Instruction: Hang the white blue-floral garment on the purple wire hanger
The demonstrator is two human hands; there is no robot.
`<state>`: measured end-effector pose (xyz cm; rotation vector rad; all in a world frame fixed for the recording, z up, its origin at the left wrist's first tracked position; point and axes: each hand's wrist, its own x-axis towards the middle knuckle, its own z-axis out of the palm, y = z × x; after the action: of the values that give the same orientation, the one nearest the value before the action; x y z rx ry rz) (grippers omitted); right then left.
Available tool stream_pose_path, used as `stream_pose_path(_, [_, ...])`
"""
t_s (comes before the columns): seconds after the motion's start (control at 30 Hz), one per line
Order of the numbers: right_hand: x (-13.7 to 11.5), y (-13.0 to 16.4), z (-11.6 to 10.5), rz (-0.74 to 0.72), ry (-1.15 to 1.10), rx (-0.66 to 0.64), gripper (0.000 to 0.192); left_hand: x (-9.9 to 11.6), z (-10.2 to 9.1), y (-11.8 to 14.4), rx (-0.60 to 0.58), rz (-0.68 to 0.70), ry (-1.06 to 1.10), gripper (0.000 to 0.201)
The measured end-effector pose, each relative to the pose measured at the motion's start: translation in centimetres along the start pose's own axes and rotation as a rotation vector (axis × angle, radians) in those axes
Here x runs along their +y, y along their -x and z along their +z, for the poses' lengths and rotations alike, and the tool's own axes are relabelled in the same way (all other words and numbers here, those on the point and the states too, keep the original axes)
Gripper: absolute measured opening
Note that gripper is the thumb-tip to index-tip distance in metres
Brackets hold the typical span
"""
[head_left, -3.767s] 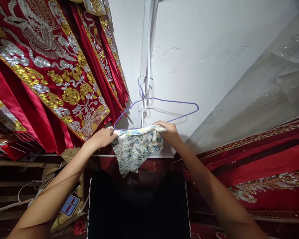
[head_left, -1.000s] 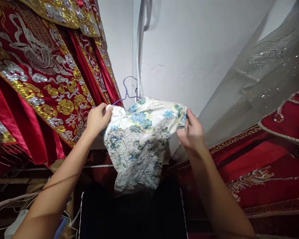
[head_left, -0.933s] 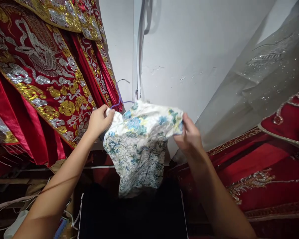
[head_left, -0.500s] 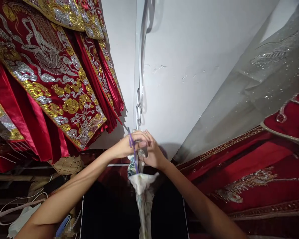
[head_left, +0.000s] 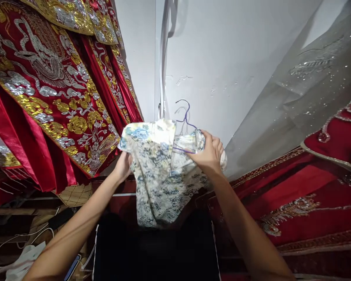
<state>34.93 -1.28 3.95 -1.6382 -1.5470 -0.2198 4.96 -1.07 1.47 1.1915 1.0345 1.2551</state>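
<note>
A white top with blue and yellow floral print (head_left: 158,175) hangs in front of me, spread out sideways. Its purple wire hanger (head_left: 186,117) has the hook up, with one arm and a stretch of the lower bar showing at the neckline. My right hand (head_left: 209,154) is closed around the top's right shoulder, its thumb along the hanger's bar. On the other side, my left hand (head_left: 124,166) grips the left sleeve edge from below, with its fingers partly hidden by the fabric.
Red garments with gold and silver embroidery (head_left: 76,113) hang at the left. At the right are a sparkly sheer pale fabric (head_left: 304,93) and red beaded garments (head_left: 304,187). A white wall (head_left: 210,58) stands ahead with a metal rail (head_left: 160,58). White cables (head_left: 23,236) lie at lower left.
The top was bunched edge-on between my close-set hands; now it is spread flat. My hands have moved apart, left and right, and the hanger's hook has turned into clear view.
</note>
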Motion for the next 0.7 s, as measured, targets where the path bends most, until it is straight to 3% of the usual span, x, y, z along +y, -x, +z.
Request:
stream_pose_path(0.07, [-1.5,-1.3,-0.1,-0.045,0.03,0.011,0.086,-2.8,-1.1,1.2,0.048,-0.013,0.095,0.075])
stream_pose_path(0.17, [-4.3,-1.5,0.4,-0.161,0.013,0.021,0.088,-6.3,-1.4,3.0,0.145,-0.01,0.029,0.06])
stream_pose_path(0.27, [-6.2,0.8,0.8,-0.268,-0.08,-0.059,0.089,-8.9,-1.0,4.6,0.264,-0.072,0.04,0.042])
stream_pose_path(0.37, [-6.5,5.1,1.5,-0.3,-0.301,-0.169,0.079,-11.0,-0.6,6.3,0.358,-0.216,0.234,0.037])
stream_pose_path(0.43, [-6.0,8.5,2.6,-0.159,-0.483,-0.166,0.064,-12.0,-0.4,7.3,0.4,-0.307,0.334,0.035])
stream_pose_path(0.53, [-5.0,13.7,5.3,0.317,-0.715,-0.162,0.039,-12.6,-0.1,8.3,0.468,-0.363,0.394,0.029])
stream_pose_path(0.6, [-4.7,16.4,7.0,0.587,-0.842,-0.386,0.048,-12.4,0.4,8.7,0.432,-0.374,0.385,0.027])
stream_pose_path(0.63, [-4.7,17.4,7.7,0.642,-0.906,-0.534,0.053,-12.2,0.6,8.8,0.399,-0.382,0.372,0.027])
stream_pose_path(0.7, [-4.9,18.4,8.4,0.613,-1.011,-0.737,0.058,-11.8,1.3,9.0,0.343,-0.403,0.345,0.028])
